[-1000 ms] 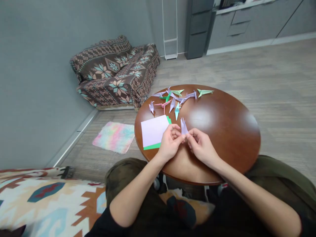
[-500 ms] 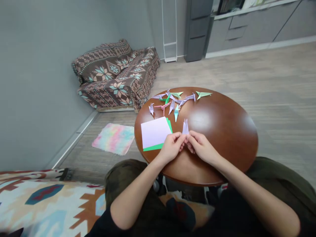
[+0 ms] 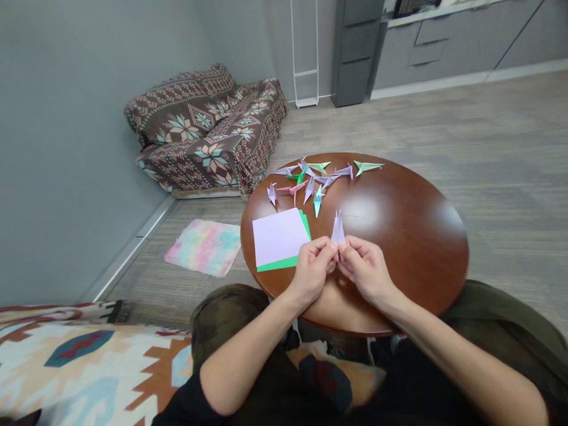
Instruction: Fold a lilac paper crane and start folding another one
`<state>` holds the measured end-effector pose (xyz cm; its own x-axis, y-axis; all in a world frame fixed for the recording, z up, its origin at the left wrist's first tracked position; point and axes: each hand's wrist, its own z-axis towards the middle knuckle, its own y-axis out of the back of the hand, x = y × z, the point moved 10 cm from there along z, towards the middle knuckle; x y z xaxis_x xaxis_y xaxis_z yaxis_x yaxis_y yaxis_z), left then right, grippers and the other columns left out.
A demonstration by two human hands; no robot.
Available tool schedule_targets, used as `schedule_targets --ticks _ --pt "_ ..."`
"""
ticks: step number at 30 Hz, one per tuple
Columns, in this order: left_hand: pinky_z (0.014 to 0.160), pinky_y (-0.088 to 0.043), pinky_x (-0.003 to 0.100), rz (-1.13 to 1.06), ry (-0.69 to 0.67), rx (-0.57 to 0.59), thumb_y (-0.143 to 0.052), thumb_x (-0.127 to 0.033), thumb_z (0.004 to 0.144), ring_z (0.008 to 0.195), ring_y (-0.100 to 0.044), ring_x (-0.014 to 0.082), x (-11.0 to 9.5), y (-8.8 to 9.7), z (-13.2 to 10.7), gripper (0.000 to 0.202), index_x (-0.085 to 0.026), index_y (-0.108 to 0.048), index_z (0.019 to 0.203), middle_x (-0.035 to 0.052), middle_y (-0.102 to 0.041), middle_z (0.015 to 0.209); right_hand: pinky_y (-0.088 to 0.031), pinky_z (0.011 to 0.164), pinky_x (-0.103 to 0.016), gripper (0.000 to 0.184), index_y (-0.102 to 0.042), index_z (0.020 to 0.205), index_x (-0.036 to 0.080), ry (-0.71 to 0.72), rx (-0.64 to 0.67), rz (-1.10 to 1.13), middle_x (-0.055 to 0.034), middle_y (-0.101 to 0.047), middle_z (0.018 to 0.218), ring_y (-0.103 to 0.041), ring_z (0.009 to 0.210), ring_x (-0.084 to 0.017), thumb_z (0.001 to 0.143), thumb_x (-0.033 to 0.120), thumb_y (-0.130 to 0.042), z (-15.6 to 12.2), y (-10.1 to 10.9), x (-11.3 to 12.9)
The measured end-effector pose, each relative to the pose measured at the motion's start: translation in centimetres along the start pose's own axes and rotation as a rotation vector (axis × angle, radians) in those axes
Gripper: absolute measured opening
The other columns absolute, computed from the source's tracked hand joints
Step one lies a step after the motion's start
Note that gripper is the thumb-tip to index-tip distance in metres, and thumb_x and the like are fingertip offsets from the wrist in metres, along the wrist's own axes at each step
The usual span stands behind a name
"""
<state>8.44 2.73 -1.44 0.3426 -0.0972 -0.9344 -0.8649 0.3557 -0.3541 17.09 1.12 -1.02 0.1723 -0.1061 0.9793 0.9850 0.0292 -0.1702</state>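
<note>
Between my two hands stands a folded lilac origami paper point(image 3: 338, 229), its narrow split points facing away from me. My left hand point(image 3: 316, 265) pinches its near end from the left, fingers curled. From the other side my right hand point(image 3: 364, 264) grips the same near end, thumb close to the left thumb. The fingers hide the lower part of the fold. Just left of my left hand lies a stack of square paper point(image 3: 280, 236), lilac on top with green sheets point(image 3: 277, 265) sticking out underneath.
Several finished paper cranes, among them a pink one point(image 3: 293, 191), a light blue one point(image 3: 318, 202) and a pale green one point(image 3: 367, 168), lie toward the far side of the round brown table point(image 3: 408, 236). A patterned sofa point(image 3: 213, 133) and a pastel rug point(image 3: 205, 247) are beyond.
Both hands have shifted slightly right with the lilac paper, and their fingers have curled in more. The paper's points now sit closer together. The cranes and the stack stay put.
</note>
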Motion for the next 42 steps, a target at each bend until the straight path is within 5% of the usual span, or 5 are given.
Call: schedule_targets --ticks 14,24,31,38,42 --pt "0.070 -0.054 0.025 0.114 -0.031 0.059 -0.081 -0.046 0.085 0.069 -0.064 0.0116 -1.1 1.9 0.9 0.037 -0.016 -0.066 0.099 0.0009 -0.068 0.087 -0.042 0.067 -0.030 0.026 -0.058 0.088 0.021 0.425 0.321 -0.924 -0.0044 -0.068 0.082 -0.062 0.071 -0.019 0.108 0.025 -0.041 -0.1 0.3 2.5" --pt "0.087 -0.054 0.030 0.012 0.202 0.008 -0.093 -0.029 0.068 0.079 -0.070 0.0151 1.2 3.1 0.9 0.032 -0.013 -0.081 0.093 0.0053 -0.079 0.088 -0.046 0.059 -0.029 0.020 -0.069 0.093 0.020 0.235 0.117 -0.601 -0.0018 -0.069 0.075 -0.059 0.058 -0.015 0.101 0.035 -0.059 1.5 3.5 3.6" --pt "0.078 -0.062 0.031 0.119 0.147 0.038 -0.083 -0.044 0.082 0.092 -0.077 0.0207 0.2 2.8 0.8 0.034 -0.013 -0.081 0.095 0.0161 -0.052 0.158 -0.045 0.054 -0.026 0.029 -0.070 0.087 0.018 -0.034 0.215 -0.359 -0.0009 -0.068 0.072 -0.057 0.056 -0.012 0.092 0.046 -0.072 1.5 2.5 1.1" --pt "0.053 -0.049 0.018 0.239 -0.049 -0.111 -0.072 -0.034 0.088 0.056 -0.060 0.0088 -2.3 4.2 0.8 0.023 -0.014 -0.076 0.097 -0.0002 -0.064 0.066 -0.034 0.042 -0.024 0.034 -0.068 0.076 0.020 -0.150 0.156 -0.169 0.0046 -0.054 0.051 -0.045 0.043 -0.010 0.084 0.051 -0.079 2.0 3.8 -0.1" --pt "0.051 -0.049 0.020 0.231 -0.050 -0.046 -0.074 -0.037 0.087 0.053 -0.058 0.0084 -2.3 3.4 0.7 0.025 -0.013 -0.074 0.094 0.0002 -0.065 0.071 -0.033 0.042 -0.023 0.034 -0.070 0.078 0.018 -0.171 0.147 -0.117 0.0041 -0.055 0.052 -0.044 0.043 -0.009 0.083 0.050 -0.080 2.1 4.0 -0.4"
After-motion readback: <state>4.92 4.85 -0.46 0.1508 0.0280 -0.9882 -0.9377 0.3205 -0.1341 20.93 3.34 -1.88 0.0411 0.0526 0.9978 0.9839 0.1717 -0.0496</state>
